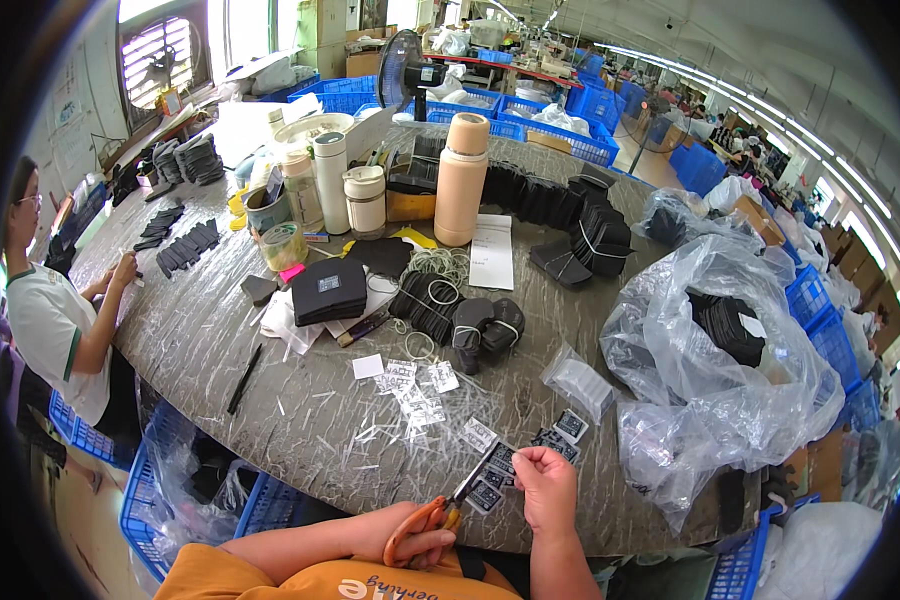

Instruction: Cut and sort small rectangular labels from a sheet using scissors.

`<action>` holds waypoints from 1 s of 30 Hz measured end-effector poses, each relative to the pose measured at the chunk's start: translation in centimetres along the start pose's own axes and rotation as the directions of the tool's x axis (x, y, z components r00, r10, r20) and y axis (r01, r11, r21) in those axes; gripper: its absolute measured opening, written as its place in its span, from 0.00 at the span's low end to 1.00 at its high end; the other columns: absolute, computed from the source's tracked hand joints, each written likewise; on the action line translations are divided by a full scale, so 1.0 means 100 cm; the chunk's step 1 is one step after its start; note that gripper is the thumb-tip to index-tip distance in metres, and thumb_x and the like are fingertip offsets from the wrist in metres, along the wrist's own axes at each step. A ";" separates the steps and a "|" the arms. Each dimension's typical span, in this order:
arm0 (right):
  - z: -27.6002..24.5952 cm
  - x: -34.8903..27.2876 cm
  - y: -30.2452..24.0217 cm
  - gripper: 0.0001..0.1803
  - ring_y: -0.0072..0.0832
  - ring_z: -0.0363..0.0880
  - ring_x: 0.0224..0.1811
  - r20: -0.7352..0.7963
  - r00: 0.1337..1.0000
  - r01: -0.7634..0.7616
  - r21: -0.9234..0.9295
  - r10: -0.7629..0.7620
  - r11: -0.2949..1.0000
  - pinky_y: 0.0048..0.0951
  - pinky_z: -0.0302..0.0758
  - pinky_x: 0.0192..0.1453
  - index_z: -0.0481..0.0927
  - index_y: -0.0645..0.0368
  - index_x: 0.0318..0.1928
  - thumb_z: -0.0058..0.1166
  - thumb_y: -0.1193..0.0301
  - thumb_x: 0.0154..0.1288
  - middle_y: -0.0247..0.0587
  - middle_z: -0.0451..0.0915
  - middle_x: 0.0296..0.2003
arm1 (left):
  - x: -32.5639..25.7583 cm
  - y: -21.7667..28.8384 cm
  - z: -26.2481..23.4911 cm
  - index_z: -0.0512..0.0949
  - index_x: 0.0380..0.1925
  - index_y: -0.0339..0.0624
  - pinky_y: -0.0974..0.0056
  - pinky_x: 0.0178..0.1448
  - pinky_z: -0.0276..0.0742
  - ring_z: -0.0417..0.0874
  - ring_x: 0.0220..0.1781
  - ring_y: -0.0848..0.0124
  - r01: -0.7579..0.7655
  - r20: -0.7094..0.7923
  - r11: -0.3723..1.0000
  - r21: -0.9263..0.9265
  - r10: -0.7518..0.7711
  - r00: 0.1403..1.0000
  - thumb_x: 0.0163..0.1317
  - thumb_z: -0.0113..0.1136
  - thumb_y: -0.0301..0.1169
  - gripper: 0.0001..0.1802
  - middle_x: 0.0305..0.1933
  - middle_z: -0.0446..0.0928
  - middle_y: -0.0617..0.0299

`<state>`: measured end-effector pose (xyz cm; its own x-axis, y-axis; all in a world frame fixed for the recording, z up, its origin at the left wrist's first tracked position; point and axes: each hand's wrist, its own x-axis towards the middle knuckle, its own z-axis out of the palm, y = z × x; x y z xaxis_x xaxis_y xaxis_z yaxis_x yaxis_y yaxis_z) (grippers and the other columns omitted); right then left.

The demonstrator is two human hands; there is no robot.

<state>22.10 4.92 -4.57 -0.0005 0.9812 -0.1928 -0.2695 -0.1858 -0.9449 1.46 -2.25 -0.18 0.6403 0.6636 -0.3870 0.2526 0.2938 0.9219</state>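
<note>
My left hand [405,535] is closed around the handles of orange-handled scissors [417,526]. Their blades point up and away, toward a small black label with white print [501,459]. My right hand [547,488] pinches that label's edge between thumb and finger. I cannot tell whether the blades touch it. More black labels [485,497] lie below the blades, and others [570,426] rest just beyond my right hand. White paper labels [418,405] and thin cut strips [375,433] are scattered ahead of the scissors.
A large clear plastic bag with black pieces [660,420] stands at right. Bottles, including a peach one [461,180], and black stacks [330,292] occupy the table's middle. A black pen [244,380] lies left. Another person [60,320] works at the left edge. Blue crates [150,510] stand below.
</note>
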 end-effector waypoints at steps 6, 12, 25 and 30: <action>-0.006 0.000 0.001 0.03 0.12 0.69 0.21 0.022 0.999 -0.035 0.011 0.034 0.999 0.12 0.65 0.27 0.76 0.64 0.31 0.56 0.79 0.56 0.29 0.75 0.23 | -0.003 0.010 0.000 0.73 0.21 0.42 0.72 0.23 0.64 0.70 0.19 0.78 0.088 -0.033 0.993 -0.084 -0.091 0.995 0.66 0.45 0.43 0.20 0.19 0.73 0.67; -0.012 -0.002 0.002 0.03 0.11 0.69 0.24 0.060 0.996 -0.062 -0.051 0.065 0.997 0.11 0.65 0.29 0.76 0.66 0.32 0.55 0.80 0.56 0.28 0.75 0.24 | 0.003 -0.010 -0.003 0.73 0.29 0.39 0.72 0.27 0.68 0.74 0.23 0.78 -0.002 -0.120 0.996 -0.090 -0.009 0.993 0.65 0.48 0.41 0.16 0.22 0.75 0.66; -0.004 -0.015 -0.003 0.03 0.12 0.72 0.27 0.321 0.931 -0.133 -0.138 0.171 0.981 0.13 0.69 0.32 0.78 0.65 0.33 0.56 0.80 0.56 0.29 0.77 0.27 | 0.040 -0.010 -0.023 0.69 0.38 0.35 0.71 0.28 0.71 0.75 0.25 0.77 -0.217 -0.514 0.954 -0.207 0.083 0.854 0.49 0.64 0.28 0.19 0.28 0.76 0.63; -0.023 -0.009 -0.002 0.03 0.12 0.71 0.25 0.227 0.957 -0.119 -0.261 0.180 0.958 0.14 0.67 0.30 0.79 0.64 0.31 0.58 0.79 0.54 0.28 0.77 0.24 | 0.039 -0.004 -0.029 0.70 0.36 0.35 0.69 0.32 0.72 0.76 0.28 0.75 -0.126 -0.585 0.989 -0.083 0.054 0.809 0.46 0.65 0.30 0.19 0.27 0.75 0.63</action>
<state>24.31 3.91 -4.82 -0.2677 0.9172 -0.2950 -0.0063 -0.3078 -0.9514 1.72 2.19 -2.15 0.1075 0.9553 -0.2755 0.1091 0.2641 0.9583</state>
